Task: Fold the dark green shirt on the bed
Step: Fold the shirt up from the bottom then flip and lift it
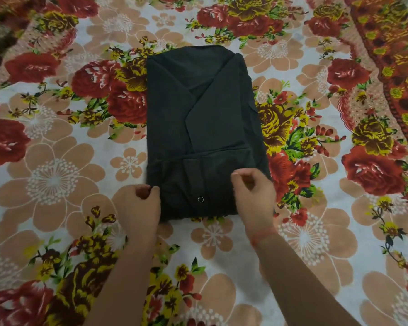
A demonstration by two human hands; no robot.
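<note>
One shirt [198, 118] lies folded into a rectangle mid-bed [57, 180], one button [200, 199] showing. My two hands are at its near end: my left hand [139, 205] pinches the near-left corner; my right hand [253, 196] curls over the near-right edge, and I cannot tell whether it grips.

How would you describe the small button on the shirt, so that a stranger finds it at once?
On the flowered bedsheet lies a folded dark green shirt. Near its closest edge, between the person's left hand and right hand, sits a small round button: the only pale ring on the dark cloth.
</note>
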